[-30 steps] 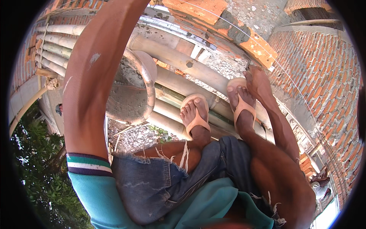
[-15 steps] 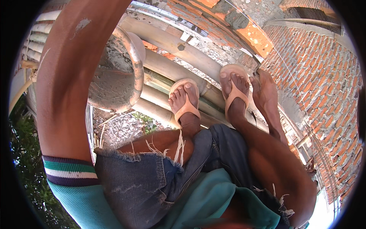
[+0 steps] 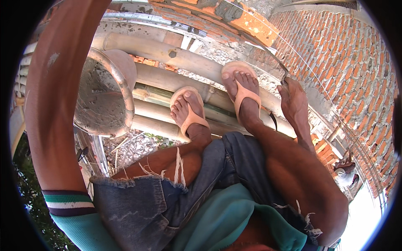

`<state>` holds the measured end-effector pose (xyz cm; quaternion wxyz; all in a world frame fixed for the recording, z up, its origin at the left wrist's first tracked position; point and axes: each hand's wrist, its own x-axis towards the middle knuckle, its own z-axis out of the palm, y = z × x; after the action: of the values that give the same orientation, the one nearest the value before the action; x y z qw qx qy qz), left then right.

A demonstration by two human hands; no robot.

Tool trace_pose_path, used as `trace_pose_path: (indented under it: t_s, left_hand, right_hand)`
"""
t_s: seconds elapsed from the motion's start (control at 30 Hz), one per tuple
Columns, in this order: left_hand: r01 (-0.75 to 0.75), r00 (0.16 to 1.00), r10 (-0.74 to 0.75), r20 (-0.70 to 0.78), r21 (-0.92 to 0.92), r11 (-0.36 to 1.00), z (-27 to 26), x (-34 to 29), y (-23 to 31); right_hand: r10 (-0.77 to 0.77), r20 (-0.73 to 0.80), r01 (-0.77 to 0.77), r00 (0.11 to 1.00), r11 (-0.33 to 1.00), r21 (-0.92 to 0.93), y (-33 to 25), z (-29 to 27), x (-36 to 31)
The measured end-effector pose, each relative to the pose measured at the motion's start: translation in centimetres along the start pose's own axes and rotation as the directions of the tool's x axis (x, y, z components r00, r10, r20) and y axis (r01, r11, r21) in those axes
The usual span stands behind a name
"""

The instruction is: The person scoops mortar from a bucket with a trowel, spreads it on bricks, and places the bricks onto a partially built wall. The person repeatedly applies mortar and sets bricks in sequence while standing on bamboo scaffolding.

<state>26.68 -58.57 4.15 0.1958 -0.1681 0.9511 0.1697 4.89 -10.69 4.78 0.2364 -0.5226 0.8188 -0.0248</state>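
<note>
My left arm [image 3: 56, 92] reaches up past the top edge at the far left, so its hand is out of view. Beside that arm a round bucket [image 3: 130, 100] with a mortar-crusted rim holds wet grey mortar [image 3: 100, 98]. My right hand [image 3: 294, 98] is closed on the handle of what looks like a trowel [image 3: 268, 62], just right of my right foot. The grip is partly hidden by the fingers. The blade points toward the brick course [image 3: 247, 23] being at the top, and I cannot tell whether they touch.
My sandalled feet [image 3: 190, 111] stand on bamboo poles [image 3: 167, 79] with gaps between them; rubble [image 3: 130, 146] lies below. A taut string [image 3: 301, 58] crosses before a brick wall [image 3: 335, 54] on the right. Another person [image 3: 346, 173] is far below at right. Thin rods [image 3: 364, 154] rise beside the wall.
The view has shifted, so the bucket, poles and feet sit farther left. My left arm also appears farther left. My right hand keeps its hold and has moved slightly right relative to my feet.
</note>
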Motion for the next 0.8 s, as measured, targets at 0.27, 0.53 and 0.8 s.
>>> trace_pose_path:
  t_s: [0.27, 0.53, 0.8]
  left_hand:
    - [0.118, 0.989, -0.121, 0.082, 0.04, 0.992, -1.6, -1.2, 1.3]
    - [0.163, 0.987, -0.162, -0.019, 0.099, 0.982, 0.3, -0.5, 0.2]
    - [-0.005, 0.913, -0.163, -0.375, -0.409, 0.913, -2.4, -7.3, 0.3]
  right_hand:
    - [-0.15, -0.008, 0.15, 0.989, 0.988, 0.044, -3.0, 1.8, 2.7]
    - [0.084, 0.131, -0.12, 0.988, 0.948, 0.296, 0.1, -1.8, 0.0]
    - [-0.077, 0.086, 0.05, 0.993, 0.958, 0.283, -2.3, -3.2, -2.5]
